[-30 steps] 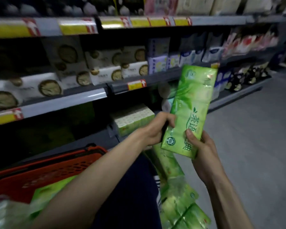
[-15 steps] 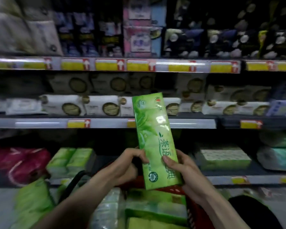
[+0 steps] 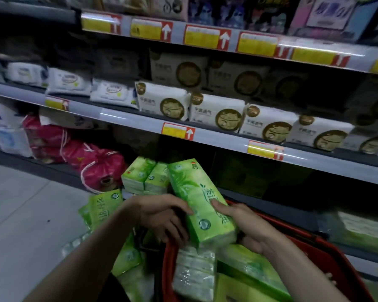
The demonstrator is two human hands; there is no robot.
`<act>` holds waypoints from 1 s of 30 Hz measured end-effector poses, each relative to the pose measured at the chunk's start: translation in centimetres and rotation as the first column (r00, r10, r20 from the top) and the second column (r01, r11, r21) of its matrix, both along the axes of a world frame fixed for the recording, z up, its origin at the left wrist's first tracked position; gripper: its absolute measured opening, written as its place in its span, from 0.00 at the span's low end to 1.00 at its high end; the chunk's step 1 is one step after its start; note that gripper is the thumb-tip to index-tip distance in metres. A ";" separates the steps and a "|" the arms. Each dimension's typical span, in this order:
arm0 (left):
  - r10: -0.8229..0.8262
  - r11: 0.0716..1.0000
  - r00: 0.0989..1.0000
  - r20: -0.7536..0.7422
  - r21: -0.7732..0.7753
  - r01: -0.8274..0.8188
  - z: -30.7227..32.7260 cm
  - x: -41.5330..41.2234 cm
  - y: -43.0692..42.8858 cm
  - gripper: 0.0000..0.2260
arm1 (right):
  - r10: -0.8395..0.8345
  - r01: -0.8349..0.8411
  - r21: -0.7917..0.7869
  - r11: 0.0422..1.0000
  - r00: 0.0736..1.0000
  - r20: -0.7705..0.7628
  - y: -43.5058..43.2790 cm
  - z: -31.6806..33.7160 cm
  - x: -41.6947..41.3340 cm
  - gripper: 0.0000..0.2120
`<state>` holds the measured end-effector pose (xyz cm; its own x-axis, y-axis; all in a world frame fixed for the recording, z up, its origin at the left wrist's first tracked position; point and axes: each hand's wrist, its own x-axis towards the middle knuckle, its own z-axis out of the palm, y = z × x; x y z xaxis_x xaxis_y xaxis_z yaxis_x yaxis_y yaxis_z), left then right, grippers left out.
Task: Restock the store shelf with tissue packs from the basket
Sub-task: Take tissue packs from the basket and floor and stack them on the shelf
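A long green tissue pack (image 3: 196, 199) is held in both hands above the red basket (image 3: 327, 253). My left hand (image 3: 164, 216) grips its left side, fingers curled under it. My right hand (image 3: 244, 223) holds the right side, thumb on the printed face. The pack tilts with its far end toward the bottom shelf (image 3: 271, 201). More green packs (image 3: 249, 269) lie in the basket. Two green packs (image 3: 144, 177) stand on the bottom shelf just beyond the held one.
Green packs (image 3: 103, 210) are stacked on the floor left of the basket. Red drawstring bags (image 3: 96, 166) sit on the bottom shelf at left. White packs (image 3: 216, 114) fill the middle shelf (image 3: 140, 123). Grey floor (image 3: 20, 214) lies at left.
The pack has come down from upright at chest height to a low tilt near the bottom shelf. The view has swung left and down. Both hands keep their hold.
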<state>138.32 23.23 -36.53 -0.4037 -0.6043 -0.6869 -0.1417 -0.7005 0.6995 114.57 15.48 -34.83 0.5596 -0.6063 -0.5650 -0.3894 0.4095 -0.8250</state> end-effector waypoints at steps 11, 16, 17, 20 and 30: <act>0.681 0.727 0.705 0.198 -0.066 -0.684 -2.9 6.4 -2.2 0.22 | -0.241 0.213 0.233 0.949 0.965 0.100 -3.1 -4.0 14.1 0.19; 0.867 0.485 0.453 0.206 -0.150 -0.861 -4.5 8.2 -4.1 0.23 | -0.274 0.254 0.224 0.941 0.959 0.064 -4.7 -5.6 18.9 0.20; 0.903 0.417 0.385 0.190 -0.176 -0.892 -5.0 8.7 -4.4 0.24 | -0.276 0.258 0.214 0.942 0.959 0.059 -5.1 -6.0 19.6 0.21; 0.974 0.224 0.209 0.083 -0.250 -0.942 -5.9 9.1 -5.2 0.23 | -0.260 0.256 0.159 0.953 0.966 0.001 -6.2 -6.4 21.6 0.30; 0.997 0.012 -0.010 0.082 -0.269 -0.963 -8.8 9.7 -5.9 0.09 | -0.361 0.360 -0.027 0.933 0.929 -0.088 -9.4 -12.3 26.1 0.46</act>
<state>148.01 17.37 -45.37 0.7709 -0.3534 -0.5300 0.4880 -0.2073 0.8479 140.66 6.10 -47.15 0.2495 -0.7633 -0.5959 -0.2901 0.5282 -0.7980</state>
